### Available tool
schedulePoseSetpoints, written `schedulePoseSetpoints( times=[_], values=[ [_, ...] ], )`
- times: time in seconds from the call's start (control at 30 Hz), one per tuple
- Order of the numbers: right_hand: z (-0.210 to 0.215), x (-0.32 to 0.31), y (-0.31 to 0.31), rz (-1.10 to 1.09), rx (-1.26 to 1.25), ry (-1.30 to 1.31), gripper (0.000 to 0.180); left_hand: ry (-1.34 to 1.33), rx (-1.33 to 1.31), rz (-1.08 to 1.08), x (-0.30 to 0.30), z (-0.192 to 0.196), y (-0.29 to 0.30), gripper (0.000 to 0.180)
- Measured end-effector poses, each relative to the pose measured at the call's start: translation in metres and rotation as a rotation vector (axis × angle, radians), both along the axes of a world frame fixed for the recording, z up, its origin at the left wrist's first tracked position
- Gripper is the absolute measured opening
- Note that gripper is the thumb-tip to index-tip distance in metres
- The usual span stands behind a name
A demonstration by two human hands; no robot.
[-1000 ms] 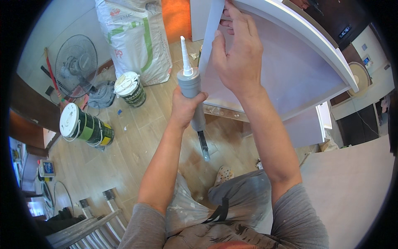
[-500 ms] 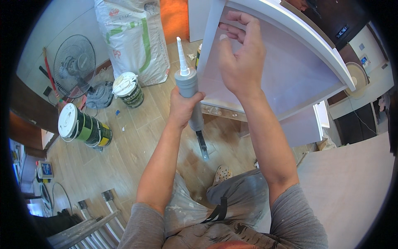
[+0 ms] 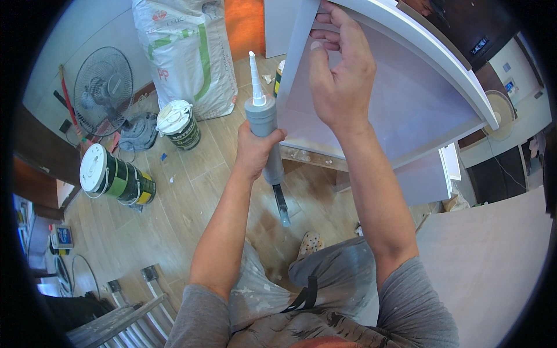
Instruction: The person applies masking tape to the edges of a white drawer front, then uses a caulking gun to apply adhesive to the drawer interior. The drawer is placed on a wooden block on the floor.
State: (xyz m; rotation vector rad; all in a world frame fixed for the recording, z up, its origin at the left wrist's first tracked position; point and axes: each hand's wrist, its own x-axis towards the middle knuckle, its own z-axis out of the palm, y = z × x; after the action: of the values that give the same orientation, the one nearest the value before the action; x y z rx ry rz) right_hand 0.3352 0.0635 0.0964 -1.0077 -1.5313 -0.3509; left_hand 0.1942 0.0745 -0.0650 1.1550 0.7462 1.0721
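My left hand (image 3: 252, 152) is wrapped around a grey caulking gun (image 3: 270, 169), its white tapered nozzle (image 3: 256, 79) pointing up and away from me. Below my grip the gun's dark end hangs over the floor. My right hand (image 3: 346, 87) is raised in front of a white cabinet box (image 3: 406, 95), fingers bent and apart with nothing visible in them. Its fingertips are at the upper left inner edge of the box; whether they touch it I cannot tell.
A white sack (image 3: 188, 58) stands at the far wall beside a small lidded tub (image 3: 178, 124). Further left are a paint bucket (image 3: 119, 177) and a standing fan (image 3: 104, 93). An aluminium ladder (image 3: 136, 319) lies lower left; a pale board (image 3: 487, 261) fills the lower right.
My right hand has shifted slightly, its index finger stretching further up along the cabinet's edge. The caulking gun in my left hand has barely moved.
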Motion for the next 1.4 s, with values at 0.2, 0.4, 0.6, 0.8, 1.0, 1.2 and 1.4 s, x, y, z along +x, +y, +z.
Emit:
schedulePoseSetpoints(
  times=[0.2, 0.4, 0.6, 0.8, 1.0, 1.2, 1.4],
  values=[
    [-0.004, 0.003, 0.002, 0.067, -0.002, 0.054, 0.05, 0.0, -0.009, -0.017, 0.001, 0.004, -0.001, 0.078],
    [-0.014, 0.006, 0.005, 0.095, -0.116, 0.11, 0.051, 0.003, 0.007, -0.009, 0.0, 0.001, 0.0, 0.079],
    [-0.01, 0.006, -0.014, 0.299, -0.255, 0.516, 0.048, 0.026, 0.013, 0.082, -0.004, 0.001, -0.001, 0.058],
    [-0.008, 0.049, -0.091, 1.087, -0.512, 1.209, 0.042, -0.048, 0.113, 0.173, -0.029, 0.005, 0.006, 0.071],
    [-0.08, 0.135, -0.193, 0.997, -0.578, 1.207, 0.037, 0.114, 0.148, 0.337, -0.093, -0.006, 0.019, 0.061],
    [-0.302, 0.261, -0.386, -0.2, -0.476, 1.684, 0.03, 0.448, 0.283, 0.329, -0.168, -0.004, -0.007, 0.069],
    [-0.49, 0.262, -0.511, -0.752, -0.805, 1.66, 0.025, 0.627, 0.265, 0.363, -0.229, -0.029, -0.037, 0.064]
  ],
)
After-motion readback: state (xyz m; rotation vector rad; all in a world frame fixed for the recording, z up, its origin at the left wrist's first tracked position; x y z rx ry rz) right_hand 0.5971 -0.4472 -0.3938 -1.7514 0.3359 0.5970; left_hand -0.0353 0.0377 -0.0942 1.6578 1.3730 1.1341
